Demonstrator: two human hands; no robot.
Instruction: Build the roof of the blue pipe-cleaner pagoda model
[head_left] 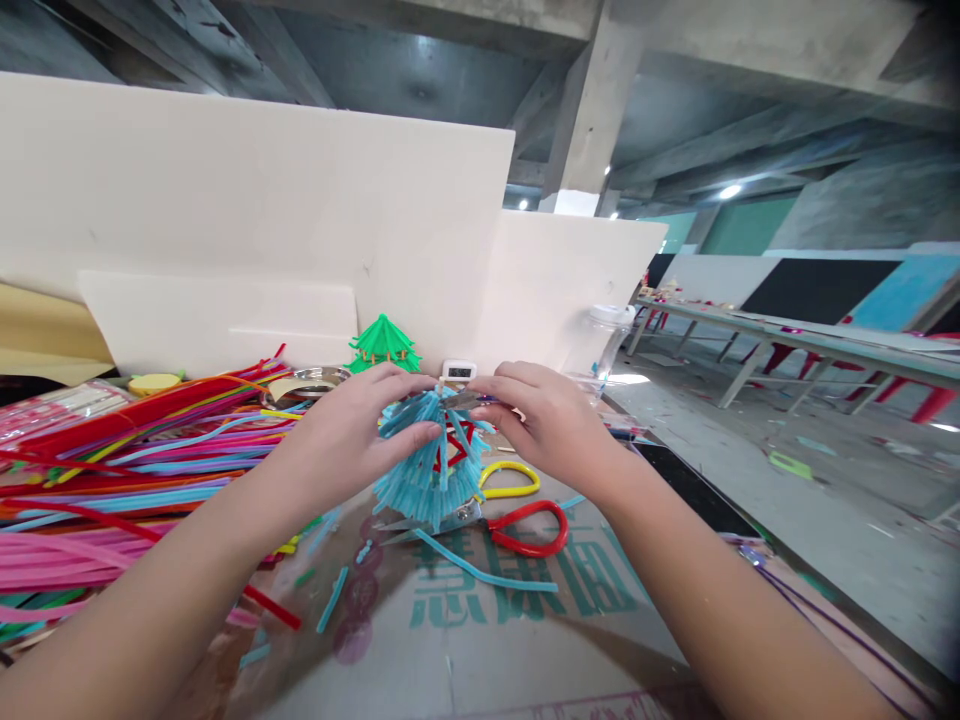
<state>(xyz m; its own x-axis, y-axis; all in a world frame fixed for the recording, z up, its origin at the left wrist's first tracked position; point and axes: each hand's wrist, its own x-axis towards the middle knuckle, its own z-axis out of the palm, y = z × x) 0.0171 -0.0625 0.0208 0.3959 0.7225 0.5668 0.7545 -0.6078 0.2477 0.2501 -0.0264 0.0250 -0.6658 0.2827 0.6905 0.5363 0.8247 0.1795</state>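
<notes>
A light-blue pipe-cleaner pagoda (427, 465) with tiered fringed roofs and red zigzag strips stands upright on the table. My left hand (375, 415) is closed on its upper left side, thumb in front. At the peak, the fingers of my right hand (529, 410) are pinched together; a small grey, metallic-looking piece shows by the fingertips, its kind unclear. Scissors with one red handle (531, 530) and one yellow handle (514, 480) lie beside and partly behind the pagoda. A loose blue pipe cleaner (487, 575) rests in front of it.
Bundles of coloured pipe cleaners (82, 550) cover the left side. Behind stand a green pagoda (384, 340), a small white digital display (458, 371) and white boards (247, 220). To the right are a clear lidded jar (604, 340) and a dark flat panel (697, 490) near the table edge.
</notes>
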